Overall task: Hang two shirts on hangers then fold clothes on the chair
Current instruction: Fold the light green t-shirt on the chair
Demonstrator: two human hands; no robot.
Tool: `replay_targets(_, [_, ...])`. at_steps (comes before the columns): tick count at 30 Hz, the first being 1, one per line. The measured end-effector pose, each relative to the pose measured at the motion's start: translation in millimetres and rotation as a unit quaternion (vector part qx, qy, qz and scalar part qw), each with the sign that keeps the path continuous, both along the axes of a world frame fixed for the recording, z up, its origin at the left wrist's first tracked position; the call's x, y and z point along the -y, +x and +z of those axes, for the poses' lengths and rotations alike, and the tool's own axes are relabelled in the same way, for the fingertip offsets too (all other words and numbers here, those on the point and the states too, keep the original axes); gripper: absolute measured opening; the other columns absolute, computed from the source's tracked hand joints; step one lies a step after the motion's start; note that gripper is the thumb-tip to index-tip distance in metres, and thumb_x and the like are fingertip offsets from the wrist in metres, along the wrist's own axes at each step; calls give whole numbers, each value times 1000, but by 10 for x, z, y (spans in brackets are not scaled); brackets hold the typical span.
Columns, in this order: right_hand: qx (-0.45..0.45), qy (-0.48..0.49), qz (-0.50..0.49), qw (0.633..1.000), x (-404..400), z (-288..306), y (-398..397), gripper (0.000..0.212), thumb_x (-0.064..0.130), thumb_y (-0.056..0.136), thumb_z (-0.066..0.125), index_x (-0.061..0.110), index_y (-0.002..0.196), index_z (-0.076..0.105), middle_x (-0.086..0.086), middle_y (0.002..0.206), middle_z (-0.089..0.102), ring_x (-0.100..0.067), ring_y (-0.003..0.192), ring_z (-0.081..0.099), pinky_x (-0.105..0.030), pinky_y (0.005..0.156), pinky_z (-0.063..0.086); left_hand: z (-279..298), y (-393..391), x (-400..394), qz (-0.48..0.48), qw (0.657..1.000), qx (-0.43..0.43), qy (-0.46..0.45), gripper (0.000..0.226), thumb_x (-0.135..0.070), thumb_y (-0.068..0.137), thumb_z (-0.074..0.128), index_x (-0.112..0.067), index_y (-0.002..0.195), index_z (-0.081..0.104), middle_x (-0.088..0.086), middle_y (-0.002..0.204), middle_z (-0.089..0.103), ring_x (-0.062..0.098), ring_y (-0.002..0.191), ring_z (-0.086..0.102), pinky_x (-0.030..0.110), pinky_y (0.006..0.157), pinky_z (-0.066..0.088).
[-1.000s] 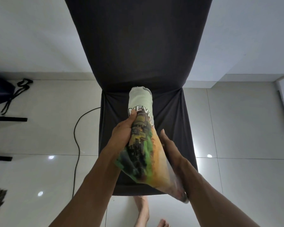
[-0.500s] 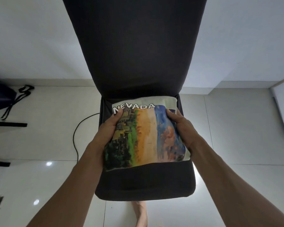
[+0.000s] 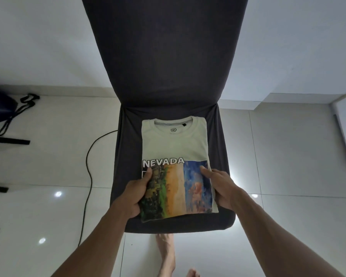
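Grip, left hand (image 3: 135,193): your thumb lies on the print and your fingers curl under the folded shirt's near left edge, so you are pinching it.
Grip, right hand (image 3: 221,187): you hold the near right edge the same way, thumb on the blue patch, fingers hidden beneath.
Head view, shirt (image 3: 175,144): the pale T-shirt lies folded into a neat rectangle on the chair (image 3: 168,66) seat, collar toward the backrest, NEVADA print facing up, near edge close to the seat's front.
Head view, surroundings: a black cable (image 3: 89,156) runs over the tiled floor left of the chair; a dark bag (image 3: 0,108) sits far left.
Step in hand: you appear to be setting the folded shirt down.
How to do it well: lower the near edge flat, slide both sets of fingers out sideways together so the layers don't drag, then smooth the print lightly.
Risk: pulling one hand out first may skew the fold.
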State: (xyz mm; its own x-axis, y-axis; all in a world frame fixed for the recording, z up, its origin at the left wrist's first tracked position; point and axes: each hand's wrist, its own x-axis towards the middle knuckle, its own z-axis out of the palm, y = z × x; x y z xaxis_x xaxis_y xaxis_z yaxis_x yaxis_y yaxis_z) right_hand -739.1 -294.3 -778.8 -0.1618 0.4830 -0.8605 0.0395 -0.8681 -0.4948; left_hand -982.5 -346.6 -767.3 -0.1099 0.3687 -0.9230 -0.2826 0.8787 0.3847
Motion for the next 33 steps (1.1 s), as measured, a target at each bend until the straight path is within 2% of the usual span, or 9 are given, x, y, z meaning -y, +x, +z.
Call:
replay_targets(4, [87,23,141,986,191,30,133,32,36,93,69,12,115,68,-6,101,77,-26,94,75,-54,88,59,-18,-4,257,-104,993,-49,11,40,-43,86,73,-5,101,75,11,96,78,33,100,71,51,99,50])
replay_targets(7, [125,54,148,980,297,63,158,27,36,100,59,14,115,62,-6,104,74,-25,93,74,-54,78,62,-60,-27,383,-112,983,-132,66,31,-40,93,66,-11,97,75,7,92,78,29,98,71,48,95,53])
replay_targets(10, [127,69,185,972,427,68,138,26,40,97,62,19,112,58,-1,102,73,-20,90,74,-44,69,64,-84,-29,490,-164,967,-174,84,34,-46,94,63,-14,104,67,6,101,73,26,98,68,49,92,55])
replay_targets(13, [195,77,258,943,579,0,139,25,29,95,69,20,114,57,1,106,68,-19,95,68,-36,68,63,-231,-19,675,-247,943,-213,62,31,-36,92,69,-12,112,67,6,108,70,27,102,66,48,91,56])
replay_targets(17, [283,112,260,916,714,-55,114,25,27,97,61,15,118,54,0,106,65,-14,83,61,-23,55,51,-341,30,834,-259,922,-282,62,31,-33,87,75,-9,104,65,6,100,71,27,93,69,43,83,60])
replay_targets(20, [352,173,244,887,773,-50,35,15,32,100,53,19,107,51,5,94,62,-9,73,58,-26,56,47,-279,99,873,-272,888,-362,78,35,-41,87,74,-12,101,59,1,93,67,24,88,67,34,75,56])
replay_targets(23, [410,189,218,865,805,-45,-21,21,39,100,52,18,95,57,8,81,60,-6,64,55,-29,62,49,-247,134,884,-257,877,-398,80,28,-38,87,74,-15,92,60,-1,89,68,22,84,67,33,74,55])
replay_targets(28, [339,146,170,914,909,-14,20,25,38,100,56,13,97,61,4,86,66,-4,64,59,-17,48,45,-292,79,967,-299,890,-340,59,29,-37,87,75,-15,78,58,-2,78,65,21,79,65,28,63,49])
replay_targets(33, [290,106,255,916,1044,-14,187,18,30,100,59,12,103,60,2,93,64,-4,66,58,-11,46,40,-299,-1,1015,-354,883,-304,50,18,-26,88,75,-12,92,65,3,92,70,24,93,67,32,79,55])
